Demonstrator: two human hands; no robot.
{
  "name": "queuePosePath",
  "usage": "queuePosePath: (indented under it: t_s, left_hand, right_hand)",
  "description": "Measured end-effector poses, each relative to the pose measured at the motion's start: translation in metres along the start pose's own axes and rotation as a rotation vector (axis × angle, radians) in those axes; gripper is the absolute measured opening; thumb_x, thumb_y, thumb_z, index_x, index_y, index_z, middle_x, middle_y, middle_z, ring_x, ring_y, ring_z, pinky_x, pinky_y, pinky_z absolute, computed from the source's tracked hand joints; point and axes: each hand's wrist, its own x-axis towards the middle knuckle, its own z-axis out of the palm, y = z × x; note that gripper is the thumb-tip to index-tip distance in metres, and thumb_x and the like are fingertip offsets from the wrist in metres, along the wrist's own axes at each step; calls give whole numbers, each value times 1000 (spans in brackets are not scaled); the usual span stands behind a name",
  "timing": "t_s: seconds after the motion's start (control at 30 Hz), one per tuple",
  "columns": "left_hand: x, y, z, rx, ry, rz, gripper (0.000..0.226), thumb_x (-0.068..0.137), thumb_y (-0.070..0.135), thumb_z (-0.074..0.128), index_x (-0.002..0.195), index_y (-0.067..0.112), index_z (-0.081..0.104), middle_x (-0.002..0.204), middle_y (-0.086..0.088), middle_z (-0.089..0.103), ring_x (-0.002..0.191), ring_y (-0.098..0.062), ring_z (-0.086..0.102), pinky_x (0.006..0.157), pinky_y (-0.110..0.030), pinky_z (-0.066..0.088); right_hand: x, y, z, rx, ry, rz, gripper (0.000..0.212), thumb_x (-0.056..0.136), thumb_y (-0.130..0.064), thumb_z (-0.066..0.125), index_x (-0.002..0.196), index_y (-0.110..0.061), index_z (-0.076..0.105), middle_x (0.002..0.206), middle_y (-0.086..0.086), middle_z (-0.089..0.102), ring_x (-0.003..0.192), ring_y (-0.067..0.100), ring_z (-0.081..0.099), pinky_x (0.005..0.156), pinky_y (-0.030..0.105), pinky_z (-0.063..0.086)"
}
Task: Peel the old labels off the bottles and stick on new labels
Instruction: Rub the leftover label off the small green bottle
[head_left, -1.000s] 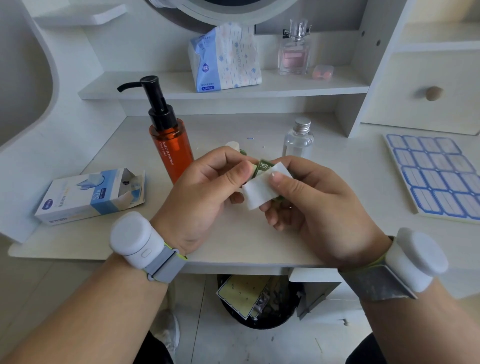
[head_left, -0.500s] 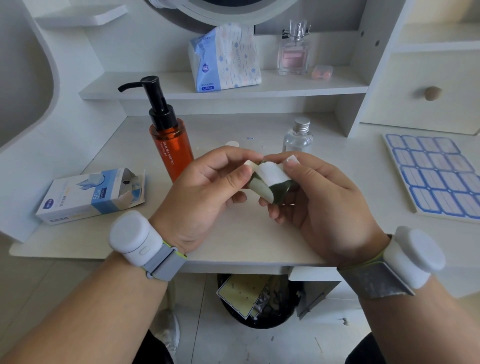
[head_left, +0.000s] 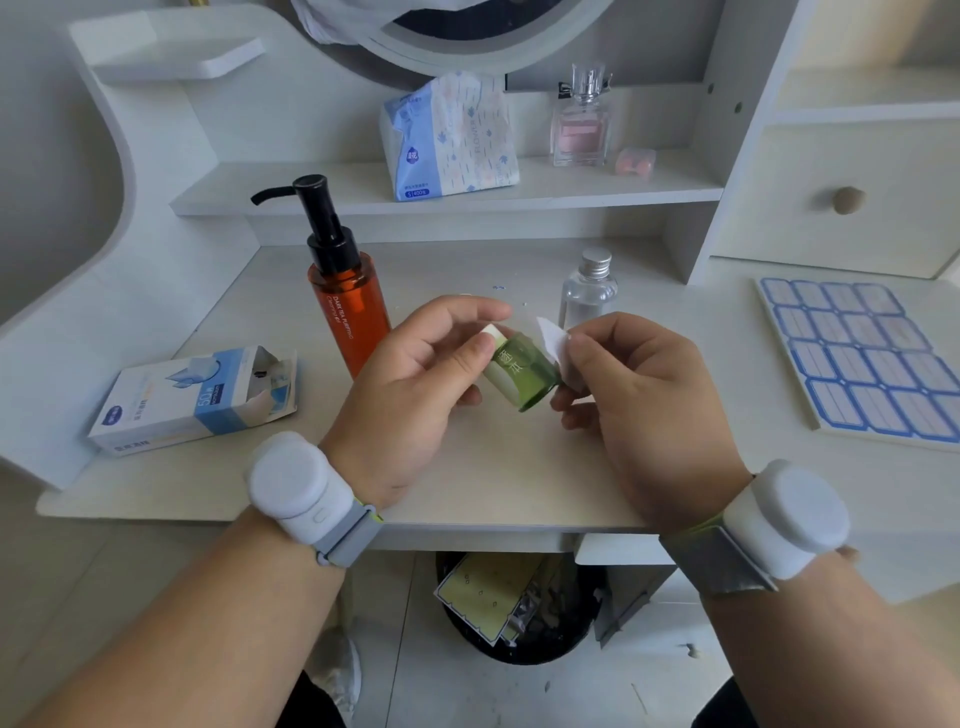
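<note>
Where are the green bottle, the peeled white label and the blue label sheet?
green bottle (head_left: 524, 375), head view, on its green body.
white label (head_left: 553, 338), head view, on the flap above the right thumb.
label sheet (head_left: 862, 353), head view, on a middle row.

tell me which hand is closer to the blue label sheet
Right. The right hand, pinching a white label, is nearer the blue label sheet; the left hand holds the green bottle farther away.
</note>
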Motion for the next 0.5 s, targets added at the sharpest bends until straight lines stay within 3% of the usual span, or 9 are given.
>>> queuePosePath:
  t_s: [0.13,0.23,0.37,0.5]
  left_hand:
    - [-3,-1,5,347,43,104,22,104,21,59,124,26,65,102,7,68,98,-8,65,83,-25,51]
    - [-6,-1,10,557,54,160,27,101,28,63,128,25,62,102,13,68,98,-9,65,79,-26,53]
    - [-7,0,16,661,46,155,40,95,37,69,132,30,55,104,17,69,99,0,63,77,-20,49]
    - [-7,-2,16,621,71,169,59,87,49,70,137,30,46,115,17,65,109,-3,62,82,-23,51]
  right_hand:
    - [0,0,-1,-3,80,4,22,101,-11,56,84,-4,68,63,4,63,56,19,60,55,31,52]
    - [0,-1,-1,16,91,19,22,101,-11,57,84,-4,68,62,5,63,55,19,59,54,32,51]
    - [1,0,-1,37,110,28,23,100,-11,56,81,-3,67,61,5,61,54,21,56,54,32,49]
    - [1,0,-1,32,106,31,24,99,-11,56,79,-4,67,61,6,61,54,21,57,55,33,49]
